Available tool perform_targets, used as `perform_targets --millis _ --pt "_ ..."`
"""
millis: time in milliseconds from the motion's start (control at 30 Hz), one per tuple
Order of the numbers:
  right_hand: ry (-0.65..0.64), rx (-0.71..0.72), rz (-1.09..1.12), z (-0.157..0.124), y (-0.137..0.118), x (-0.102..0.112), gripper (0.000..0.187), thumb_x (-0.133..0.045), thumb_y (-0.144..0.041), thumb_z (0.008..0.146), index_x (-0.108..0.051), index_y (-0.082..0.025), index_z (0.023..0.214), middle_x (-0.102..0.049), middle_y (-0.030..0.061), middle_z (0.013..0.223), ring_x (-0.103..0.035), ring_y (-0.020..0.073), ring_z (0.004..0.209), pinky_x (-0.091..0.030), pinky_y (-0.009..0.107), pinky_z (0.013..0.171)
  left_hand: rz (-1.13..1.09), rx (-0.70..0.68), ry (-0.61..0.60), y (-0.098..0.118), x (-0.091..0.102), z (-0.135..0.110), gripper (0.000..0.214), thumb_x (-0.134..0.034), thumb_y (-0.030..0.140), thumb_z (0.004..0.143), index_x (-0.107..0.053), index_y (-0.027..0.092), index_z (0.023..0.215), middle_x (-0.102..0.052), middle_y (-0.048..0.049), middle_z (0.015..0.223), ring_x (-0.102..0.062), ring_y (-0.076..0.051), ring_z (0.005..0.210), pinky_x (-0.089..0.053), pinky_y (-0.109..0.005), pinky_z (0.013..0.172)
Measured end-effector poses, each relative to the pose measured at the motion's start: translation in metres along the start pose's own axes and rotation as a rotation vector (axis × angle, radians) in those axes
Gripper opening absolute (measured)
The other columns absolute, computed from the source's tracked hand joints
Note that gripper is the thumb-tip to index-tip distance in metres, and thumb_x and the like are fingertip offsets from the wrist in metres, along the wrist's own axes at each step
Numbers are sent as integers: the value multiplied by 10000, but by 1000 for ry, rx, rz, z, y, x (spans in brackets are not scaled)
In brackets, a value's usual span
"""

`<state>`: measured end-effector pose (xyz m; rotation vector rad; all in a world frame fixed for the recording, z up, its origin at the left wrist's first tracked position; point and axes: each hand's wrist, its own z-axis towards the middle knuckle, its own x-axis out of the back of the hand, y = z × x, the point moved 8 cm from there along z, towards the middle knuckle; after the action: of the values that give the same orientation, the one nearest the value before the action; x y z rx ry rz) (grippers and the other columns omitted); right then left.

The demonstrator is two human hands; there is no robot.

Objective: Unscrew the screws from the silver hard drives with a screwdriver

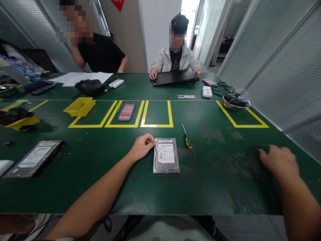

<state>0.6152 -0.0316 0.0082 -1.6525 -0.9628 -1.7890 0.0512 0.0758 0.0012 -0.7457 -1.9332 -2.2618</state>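
A silver hard drive (167, 160) lies label up on the green table in front of me. My left hand (143, 146) is closed at its upper left corner, fingertips curled in against that edge. Just right of the drive is a screwdriver (187, 139) with a black and yellow handle, its tip pointing away from me. Far to the right, my right hand (279, 160) is low over the table with its fingers curled in. It is somewhat blurred, and whatever its fingers may hold is hidden.
Another hard drive (37, 157) lies at left. Beyond are a yellow bin (79, 106), a pink item (126, 112), yellow tape outlines (156, 126) and a metal bowl (234, 106) of dark parts. Across the table, one person holds a black flat panel (175, 77); another person (100, 52) sits at left.
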Motion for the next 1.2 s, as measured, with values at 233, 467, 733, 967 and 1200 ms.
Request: perform_targets --millis 233,467,733,967,1200 --pt "-16 -19 34 1 -2 4 483 -364 -367 937 -678 -73 1158 -643 263 1109 -624 372 1022 -492 424 764 8 4 2 -1 0 0 70 -616 223 758 -595 156 759 -596 12 661 -511 -107 578 -373 -217 549" --pt "4 -117 51 -12 5 9 606 -241 -452 957 -647 -114 1254 -581 265 1229 -615 412 1054 -490 442 706 17 8 5 1 0 0 62 -614 212 756 -598 152 755 -589 16 660 -496 -101 571 -365 -217 552" --pt "-42 -144 46 -15 11 3 514 -308 -388 928 -708 -134 1128 -646 240 1144 -637 410 1014 -508 450 686 15 10 4 -1 -1 1 55 -615 204 754 -599 152 757 -587 15 659 -502 -104 579 -372 -216 554" --pt "13 -165 77 -17 15 4 544 -324 -424 914 -687 -125 1186 -629 289 1139 -629 428 1012 -508 483 678 6 7 2 1 -1 0 57 -616 210 759 -597 156 756 -588 17 658 -495 -99 565 -364 -210 538" --pt "-30 -210 85 -11 21 -5 535 -313 -414 913 -710 -134 1135 -632 285 1132 -632 433 1031 -510 494 704 2 1 4 1 0 0 57 -611 207 761 -596 152 754 -599 10 677 -509 -102 583 -379 -215 557"
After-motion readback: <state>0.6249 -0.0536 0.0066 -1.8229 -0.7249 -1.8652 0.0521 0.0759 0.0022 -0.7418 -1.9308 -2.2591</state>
